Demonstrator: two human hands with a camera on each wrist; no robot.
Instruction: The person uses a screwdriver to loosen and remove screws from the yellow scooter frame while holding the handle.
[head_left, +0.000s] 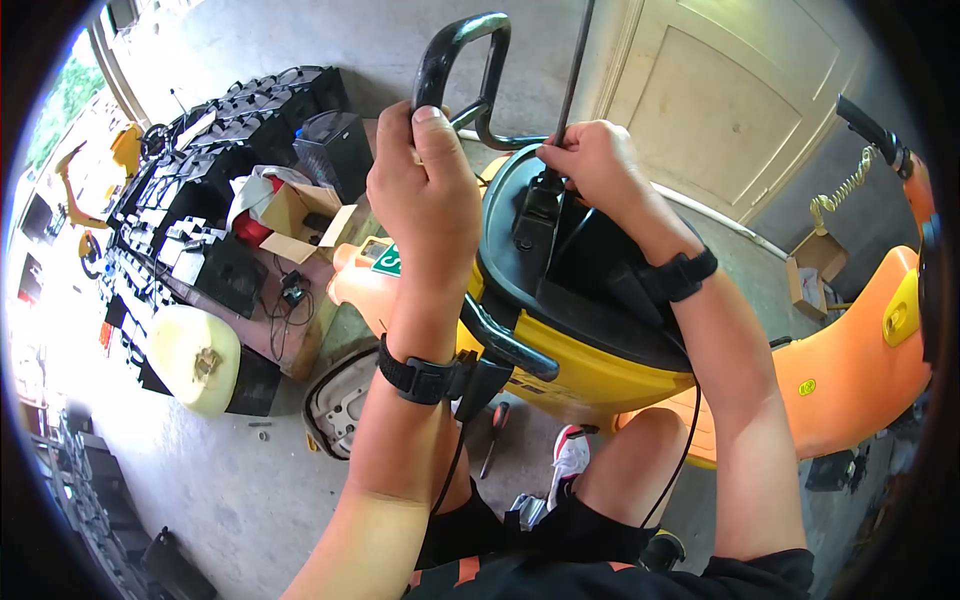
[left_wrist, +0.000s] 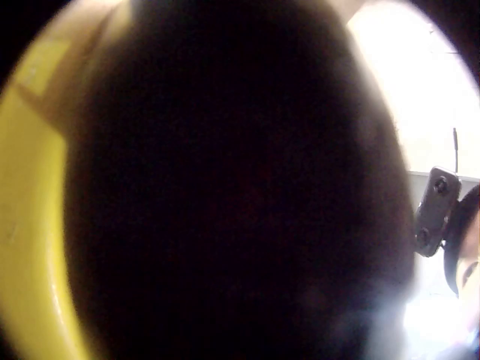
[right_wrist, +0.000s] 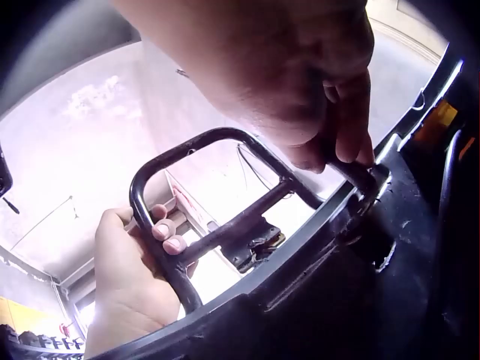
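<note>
My left hand (head_left: 425,195) grips one side of a black tubular rack (head_left: 468,28), thumb on top and fingers wrapped round it. In the right wrist view, the left hand (right_wrist: 135,274) shows on the far side of the rack (right_wrist: 187,146). With thumb and fingertips my right hand (head_left: 605,165) pinches a thin black rod (head_left: 577,75) low down, beside a black latch-like part (head_left: 540,215). This part sits at the end of a black tub (head_left: 600,290) in a yellow scooter body (head_left: 590,365). A dark mass covers most of the left wrist view.
Several black batteries (head_left: 215,165) and an opened cardboard box (head_left: 300,215) stand at the left. An upturned seat (head_left: 335,405) and a screwdriver (head_left: 497,430) lie on the floor. Another orange scooter (head_left: 850,360) stands at the right, and a door (head_left: 730,110) is behind.
</note>
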